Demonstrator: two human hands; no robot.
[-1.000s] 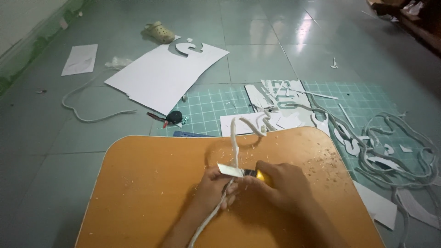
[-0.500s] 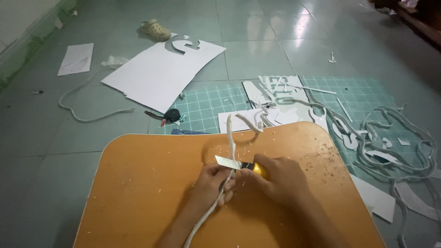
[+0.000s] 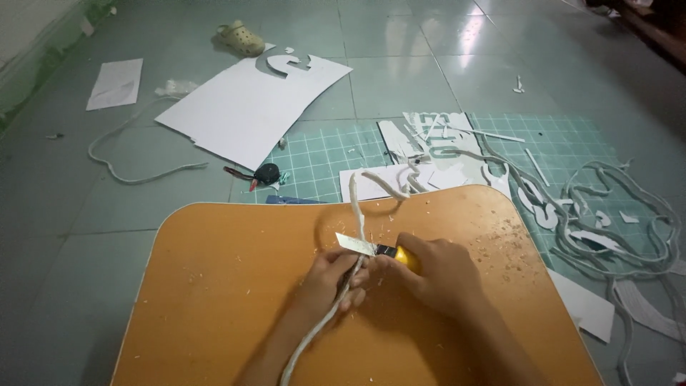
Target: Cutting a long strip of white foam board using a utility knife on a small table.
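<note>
Since a second ago, little has shifted: my knife [image 3: 364,246] blade stays against the white strip [image 3: 355,214]. Left hand [image 3: 336,275] fingers wrap the strip, pinning it steady on the orange bench [image 3: 214,286]; right hand [image 3: 439,275], at three o'clock, grips the yellow handle, wrist low.

The right hand [image 3: 436,275] wraps the yellow knife handle [image 3: 404,256], hiding most of it. The white strip [image 3: 355,214] disappears inside the left hand [image 3: 334,279] and runs off the bottom edge at 6 o'clock. Both forearms are cut off there. The dark object at 1 o'clock is cropped, unidentifiable.
</note>
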